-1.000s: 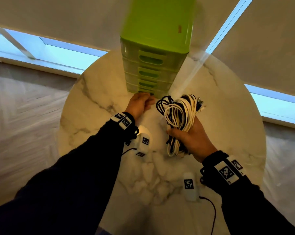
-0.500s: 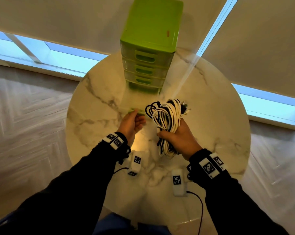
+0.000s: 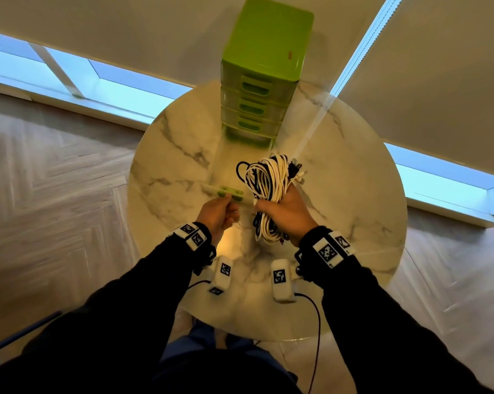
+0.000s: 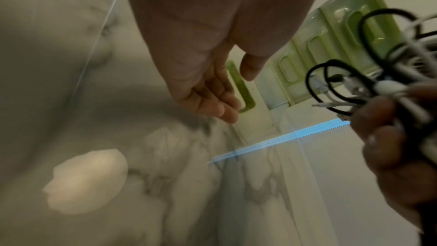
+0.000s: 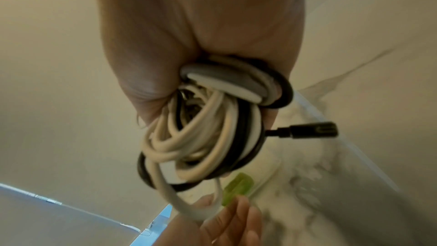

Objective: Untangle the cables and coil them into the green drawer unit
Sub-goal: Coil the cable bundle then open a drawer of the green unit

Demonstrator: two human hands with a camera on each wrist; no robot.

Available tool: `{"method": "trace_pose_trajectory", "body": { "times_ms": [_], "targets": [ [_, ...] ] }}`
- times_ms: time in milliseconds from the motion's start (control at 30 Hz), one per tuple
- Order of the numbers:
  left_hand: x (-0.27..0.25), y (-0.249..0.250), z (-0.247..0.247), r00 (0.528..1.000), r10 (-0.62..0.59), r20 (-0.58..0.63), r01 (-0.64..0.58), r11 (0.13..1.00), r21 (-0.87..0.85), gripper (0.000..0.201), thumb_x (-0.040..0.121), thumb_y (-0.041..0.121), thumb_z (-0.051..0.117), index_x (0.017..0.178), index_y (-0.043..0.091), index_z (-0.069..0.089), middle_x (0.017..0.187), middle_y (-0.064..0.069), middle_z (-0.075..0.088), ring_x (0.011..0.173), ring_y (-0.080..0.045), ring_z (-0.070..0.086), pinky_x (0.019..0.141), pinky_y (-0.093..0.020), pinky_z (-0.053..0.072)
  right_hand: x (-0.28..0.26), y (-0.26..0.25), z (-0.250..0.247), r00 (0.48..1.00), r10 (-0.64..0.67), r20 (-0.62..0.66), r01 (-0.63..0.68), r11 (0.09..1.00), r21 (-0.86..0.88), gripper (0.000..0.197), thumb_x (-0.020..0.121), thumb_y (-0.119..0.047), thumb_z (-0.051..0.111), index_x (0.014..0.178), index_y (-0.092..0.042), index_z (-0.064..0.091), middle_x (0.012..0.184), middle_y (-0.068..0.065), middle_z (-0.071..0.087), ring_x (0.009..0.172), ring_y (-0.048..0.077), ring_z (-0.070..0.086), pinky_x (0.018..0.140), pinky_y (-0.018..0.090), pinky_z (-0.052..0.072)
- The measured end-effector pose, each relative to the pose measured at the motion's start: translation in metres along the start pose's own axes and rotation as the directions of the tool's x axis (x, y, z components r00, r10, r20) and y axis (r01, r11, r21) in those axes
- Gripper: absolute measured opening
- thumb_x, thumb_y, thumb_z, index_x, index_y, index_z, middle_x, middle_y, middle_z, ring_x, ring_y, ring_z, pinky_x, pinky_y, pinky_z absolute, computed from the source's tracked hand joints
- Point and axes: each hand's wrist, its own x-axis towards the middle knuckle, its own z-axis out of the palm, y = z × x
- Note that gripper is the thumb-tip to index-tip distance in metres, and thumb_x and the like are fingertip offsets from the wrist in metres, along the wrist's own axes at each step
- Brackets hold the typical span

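White and black cables (image 3: 265,191) form one tangled bundle held in the grip of the right hand (image 3: 287,216), whose fingers are wrapped tightly around its middle above the marble worktop (image 3: 353,194). Left hand (image 3: 217,216) has its fingers hooked in the green handle of the bottom drawer (image 3: 225,191), which is pulled far out from the green drawer unit (image 3: 268,52) standing at the far worktop edge.

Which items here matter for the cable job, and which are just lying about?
In the job:
- cable bundle, gripped by right hand
- bottom drawer, pulled out by left hand
- green drawer unit

Just there:
- marble table
- window blinds
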Motion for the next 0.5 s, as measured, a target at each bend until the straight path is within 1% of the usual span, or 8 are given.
{"method": "trace_pose_trajectory", "body": {
  "times_ms": [67,133,200,233,300,367,433,500],
  "targets": [
    [-0.002,0.006,-0.01,1.0,0.011,-0.026,-0.009,0.997,0.073,0.022,0.104,0.023,0.051,0.092,0.005,0.057,0.066,-0.008,0.055,0.049,-0.021,0.052,0.048,-0.031,0.041,0.014,-0.008,0.006,0.999,0.032,-0.016,-0.033,0.999,-0.01,0.059,0.067,-0.019,0.076,0.124,-0.026,0.06,0.11,-0.005,0.07,0.104,0.014,0.065,0.095,0.042,0.054],
    [0.002,0.016,-0.023,0.991,0.12,-0.065,-0.101,0.965,0.24,0.023,0.1,0.025,0.057,0.094,0.002,0.059,0.07,-0.009,0.059,0.057,-0.025,0.054,0.058,-0.037,0.047,0.033,-0.016,0.013,0.996,0.075,-0.038,-0.075,0.997,-0.013,0.065,0.056,-0.028,0.074,0.12,-0.028,0.061,0.106,-0.005,0.071,0.1,0.016,0.066,0.092,0.041,0.056],
    [0.006,0.029,-0.036,0.959,0.273,-0.075,-0.214,0.874,0.437,0.02,0.094,0.029,0.065,0.1,0.01,0.064,0.082,-0.004,0.066,0.071,-0.023,0.06,0.067,-0.031,0.049,0.058,-0.018,0.024,0.989,0.132,-0.066,-0.132,0.991,-0.009,0.073,0.046,-0.035,0.073,0.118,-0.029,0.062,0.105,-0.003,0.072,0.098,0.019,0.068,0.089,0.043,0.058],
    [0.009,0.038,-0.041,0.939,0.336,-0.069,-0.261,0.831,0.491,0.019,0.091,0.029,0.07,0.101,0.014,0.064,0.086,0.0,0.065,0.074,-0.019,0.06,0.067,-0.028,0.048,0.072,-0.018,0.031,0.984,0.157,-0.08,-0.158,0.987,-0.01,0.076,0.041,-0.037,0.073,0.116,-0.029,0.062,0.104,-0.003,0.072,0.096,0.021,0.068,0.088,0.044,0.059],
    [0.015,0.055,-0.045,0.912,0.406,-0.053,-0.31,0.768,0.56,0.026,0.086,0.028,0.077,0.106,0.018,0.062,0.088,0.003,0.057,0.071,-0.011,0.055,0.061,-0.021,0.042,0.095,-0.02,0.043,0.972,0.212,-0.098,-0.214,0.977,-0.006,0.079,0.035,-0.038,0.074,0.113,-0.028,0.063,0.103,-0.002,0.072,0.094,0.023,0.069,0.086,0.044,0.06],
    [0.025,0.067,-0.048,0.913,0.407,-0.015,-0.314,0.727,0.61,0.038,0.085,0.029,0.079,0.116,0.019,0.061,0.096,0.0,0.055,0.074,-0.012,0.053,0.06,-0.02,0.041,0.108,-0.027,0.055,0.957,0.279,-0.075,-0.28,0.96,0.002,0.071,0.043,-0.031,0.079,0.112,-0.023,0.065,0.103,0.002,0.072,0.094,0.025,0.069,0.087,0.044,0.06],
    [0.034,0.076,-0.05,0.921,0.385,0.067,-0.325,0.659,0.678,0.047,0.085,0.025,0.08,0.127,0.02,0.06,0.104,-0.001,0.056,0.081,-0.012,0.054,0.062,-0.011,0.04,0.126,-0.026,0.065,0.938,0.342,-0.059,-0.341,0.94,0.011,0.061,0.055,-0.024,0.08,0.114,-0.019,0.067,0.106,0.005,0.072,0.095,0.026,0.069,0.088,0.043,0.06],
    [0.04,0.08,-0.053,0.923,0.358,0.144,-0.347,0.609,0.713,0.052,0.085,0.019,0.08,0.133,0.019,0.06,0.111,0.0,0.056,0.087,-0.008,0.055,0.061,-0.001,0.037,0.143,-0.019,0.076,0.93,0.359,-0.078,-0.358,0.933,0.022,0.068,0.049,-0.028,0.08,0.115,-0.019,0.068,0.108,0.004,0.073,0.096,0.025,0.071,0.086,0.043,0.06]
  ]
}}
